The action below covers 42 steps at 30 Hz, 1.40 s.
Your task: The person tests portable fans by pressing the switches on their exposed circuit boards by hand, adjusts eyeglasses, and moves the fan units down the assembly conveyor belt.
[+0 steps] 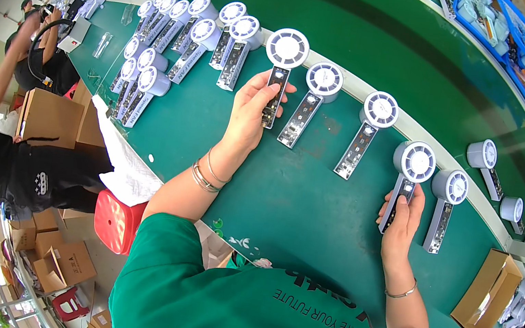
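Note:
My left hand (248, 114) is closed around the handle of a white handheld fan (287, 49), thumb on the dark circuit board that shows along it. Farther right, my right hand (401, 230) grips the handle of a second handheld fan (414, 161), whose board also shows. Between my hands lie two more fans, one (324, 80) close to my left hand and another (380, 109) nearer the middle. Just right of my right hand is a further fan (450, 187) with its handle toward me. All have round, vented heads and exposed boards.
Several fans (204, 33) are grouped on the green table (308, 220) at the left. A raised edge (350, 95) runs behind the row. An open cardboard box (487, 292) is at the right, a red stool (117, 223) at the left. A person in black (31, 174) is at the left.

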Tool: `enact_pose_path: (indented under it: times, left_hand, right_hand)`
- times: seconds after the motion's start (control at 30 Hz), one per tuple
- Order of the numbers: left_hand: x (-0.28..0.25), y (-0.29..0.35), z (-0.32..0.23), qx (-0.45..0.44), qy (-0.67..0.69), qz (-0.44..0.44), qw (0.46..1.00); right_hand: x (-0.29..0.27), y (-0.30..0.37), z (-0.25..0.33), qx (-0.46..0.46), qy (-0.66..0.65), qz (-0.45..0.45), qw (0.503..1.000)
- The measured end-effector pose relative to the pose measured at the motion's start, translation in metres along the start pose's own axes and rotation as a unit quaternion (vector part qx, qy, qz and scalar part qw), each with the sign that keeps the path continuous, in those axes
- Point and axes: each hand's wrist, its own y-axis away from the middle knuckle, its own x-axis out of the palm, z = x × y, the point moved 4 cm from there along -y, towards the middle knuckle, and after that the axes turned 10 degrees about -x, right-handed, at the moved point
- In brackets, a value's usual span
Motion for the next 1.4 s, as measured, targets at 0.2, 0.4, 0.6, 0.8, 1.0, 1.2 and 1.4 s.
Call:
enact_pose_path:
  times: [0.2, 0.4, 0.6, 0.8, 1.0, 1.2, 1.4]
  left_hand:
    - [-0.001, -0.001, 0.0, -0.001, 0.002, 0.002, 1.0]
    - [0.0, 0.001, 0.0, -0.001, 0.001, 0.0, 1.0]
    - [0.0, 0.002, 0.001, 0.002, -0.01, 0.001, 1.0]
    - [0.004, -0.002, 0.002, -0.005, -0.008, 0.004, 1.0]
    - [-0.005, 0.002, -0.001, -0.006, -0.015, -0.019, 1.0]
    - [-0.001, -0.001, 0.001, -0.008, -0.012, -0.018, 1.0]
    - [0.0, 0.001, 0.003, -0.02, -0.012, -0.008, 1.0]
  right_hand:
    - [0.001, 0.0, 0.001, 0.001, 0.005, 0.002, 1.0]
    - [0.001, 0.0, 0.002, -0.001, 0.004, 0.002, 1.0]
    - [0.0, 0.001, 0.001, 0.003, 0.015, 0.009, 1.0]
    - [-0.004, 0.001, 0.003, 0.002, 0.029, -0.002, 1.0]
    - [0.001, -0.003, -0.001, 0.026, -0.008, 0.008, 1.0]
    - [0.001, 0.0, -0.005, 0.01, -0.014, -0.015, 1.0]
    - [0.001, 0.001, 0.0, -0.003, 0.024, -0.007, 1.0]
